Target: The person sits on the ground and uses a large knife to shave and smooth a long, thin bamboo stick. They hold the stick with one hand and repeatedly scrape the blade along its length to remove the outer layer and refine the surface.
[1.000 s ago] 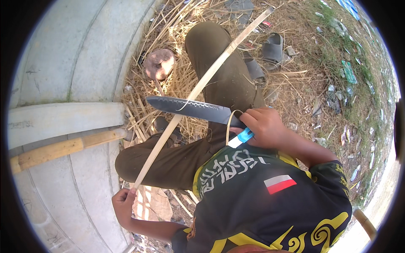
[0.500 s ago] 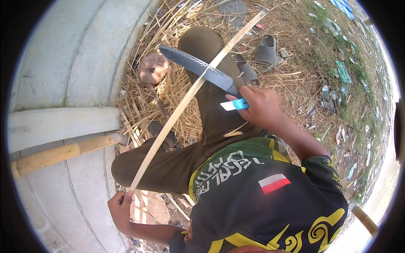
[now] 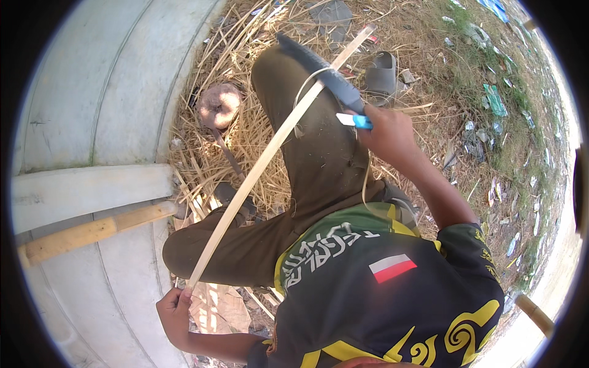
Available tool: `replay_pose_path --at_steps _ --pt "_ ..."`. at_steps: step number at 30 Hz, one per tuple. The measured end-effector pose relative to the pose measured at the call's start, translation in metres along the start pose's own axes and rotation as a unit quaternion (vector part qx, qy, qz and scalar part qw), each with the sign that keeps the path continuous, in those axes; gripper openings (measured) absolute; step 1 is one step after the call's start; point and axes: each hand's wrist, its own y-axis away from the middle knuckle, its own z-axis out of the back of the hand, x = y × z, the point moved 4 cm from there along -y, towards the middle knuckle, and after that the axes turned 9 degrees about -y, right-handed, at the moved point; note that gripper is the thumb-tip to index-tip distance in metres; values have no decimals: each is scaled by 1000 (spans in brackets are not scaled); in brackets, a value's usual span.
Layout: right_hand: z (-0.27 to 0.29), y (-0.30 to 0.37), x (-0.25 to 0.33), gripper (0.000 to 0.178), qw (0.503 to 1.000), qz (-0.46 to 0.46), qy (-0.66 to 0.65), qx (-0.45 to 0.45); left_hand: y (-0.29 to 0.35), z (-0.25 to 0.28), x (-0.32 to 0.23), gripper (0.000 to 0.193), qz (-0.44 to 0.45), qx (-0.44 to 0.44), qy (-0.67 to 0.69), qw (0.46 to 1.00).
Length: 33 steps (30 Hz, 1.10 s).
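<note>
A long pale bamboo strip (image 3: pixel 264 161) runs slantwise across my bent legs. Its near end is pinched in my left hand (image 3: pixel 175 313), which is closed at the lower left. My right hand (image 3: pixel 391 136) grips a broad dark knife (image 3: pixel 341 89), its handle hidden in the fist. The blade crosses the strip near the far end, over my knee, and is slightly blurred. From that crossing a thin shaving (image 3: pixel 300 92) curls away. A small blue piece with a white tip (image 3: pixel 356 121) sticks out beside my right thumb; its kind is unclear.
Bamboo shavings and thin strips (image 3: pixel 264 147) litter the ground around a brown round block (image 3: pixel 219 105). A grey sandal (image 3: pixel 381 75) lies beyond my right hand. A pale panelled wall (image 3: pixel 92 80) and a bamboo pole (image 3: pixel 98 230) stand on the left.
My right hand and the knife have moved away from me, toward the strip's far end. A curled shaving now rises at the blade. My left hand stays nearly in place.
</note>
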Motion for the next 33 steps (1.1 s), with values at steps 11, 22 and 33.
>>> replay_pose_path --at_steps 11,22,33 --pt "26 20 41 48 977 190 -91 -15 4 2 9 44 9 17 12 1000" --pt "34 20 1 36 979 -4 -201 -23 17 -18 25 41 -3 -6 49 999" --pt "26 43 37 43 939 271 -87 195 2 -20 37 48 61 -196 187 961"
